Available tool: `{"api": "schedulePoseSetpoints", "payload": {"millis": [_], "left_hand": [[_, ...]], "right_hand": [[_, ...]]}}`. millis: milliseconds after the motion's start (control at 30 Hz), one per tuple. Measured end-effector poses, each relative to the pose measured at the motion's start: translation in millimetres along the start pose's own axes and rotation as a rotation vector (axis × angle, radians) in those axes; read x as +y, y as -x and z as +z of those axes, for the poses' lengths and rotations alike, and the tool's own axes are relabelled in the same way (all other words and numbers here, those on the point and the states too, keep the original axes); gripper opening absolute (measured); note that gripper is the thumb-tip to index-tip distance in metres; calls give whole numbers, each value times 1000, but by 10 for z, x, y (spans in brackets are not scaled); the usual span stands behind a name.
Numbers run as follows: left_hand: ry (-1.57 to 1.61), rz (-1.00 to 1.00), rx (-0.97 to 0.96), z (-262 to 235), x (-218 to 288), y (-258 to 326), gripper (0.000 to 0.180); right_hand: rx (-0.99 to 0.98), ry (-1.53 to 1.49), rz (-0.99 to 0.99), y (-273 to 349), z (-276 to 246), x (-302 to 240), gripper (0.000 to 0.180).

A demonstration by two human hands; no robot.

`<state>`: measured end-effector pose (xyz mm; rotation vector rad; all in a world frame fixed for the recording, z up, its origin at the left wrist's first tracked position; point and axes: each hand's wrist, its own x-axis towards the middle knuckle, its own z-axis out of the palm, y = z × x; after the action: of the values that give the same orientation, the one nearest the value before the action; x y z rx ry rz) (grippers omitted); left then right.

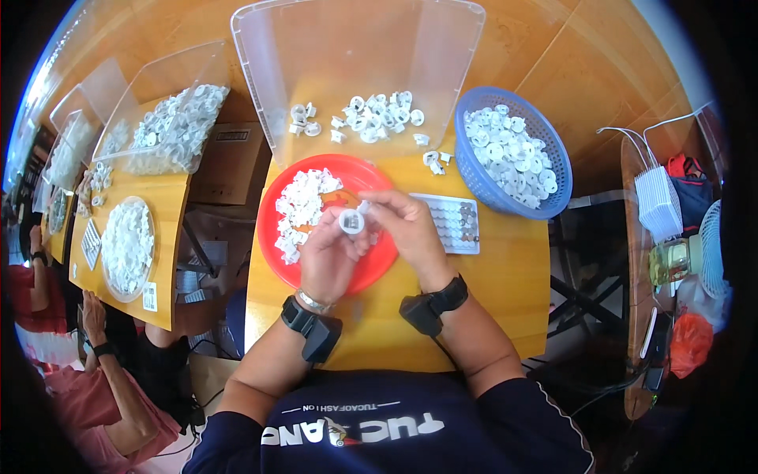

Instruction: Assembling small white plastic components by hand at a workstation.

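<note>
A small white plastic ring, round and smooth, sits pinched between left hand and right hand above a glossy red plate.

Both hands, left hand and right hand, pinch a white ring over the red plate.

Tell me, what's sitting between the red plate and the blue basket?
In the head view, a flat white tray of small round pieces lies on the table between the red plate and the blue basket, beside the right hand.
</note>
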<state>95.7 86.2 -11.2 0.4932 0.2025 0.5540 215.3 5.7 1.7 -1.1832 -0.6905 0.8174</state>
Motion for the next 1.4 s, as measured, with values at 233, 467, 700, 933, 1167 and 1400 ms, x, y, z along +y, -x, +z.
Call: {"api": "schedulePoseSetpoints", "payload": {"millis": [233,467,700,933,1167,1400], "left_hand": [[-62,-81,-7,-21,17,11,21],[-163,-156,38,6,36,12,18],[-248,-167,-1,-46,-1,5,16],[-231,-151,-47,-60,-68,30,17],[-216,-94,-51,-76,-111,62,21],[-166,-65,-36,-83,-90,67,19]], "right_hand": [[32,0,3,-21,-137,-194,10],[-187,436,-128,68,-102,-403,8],[-212,730,-274,110,-39,-475,10],[-223,776,-271,132,5,-494,7],[-187,688,-194,161,88,-506,6],[-64,660,-231,137,117,-404,13]]}}
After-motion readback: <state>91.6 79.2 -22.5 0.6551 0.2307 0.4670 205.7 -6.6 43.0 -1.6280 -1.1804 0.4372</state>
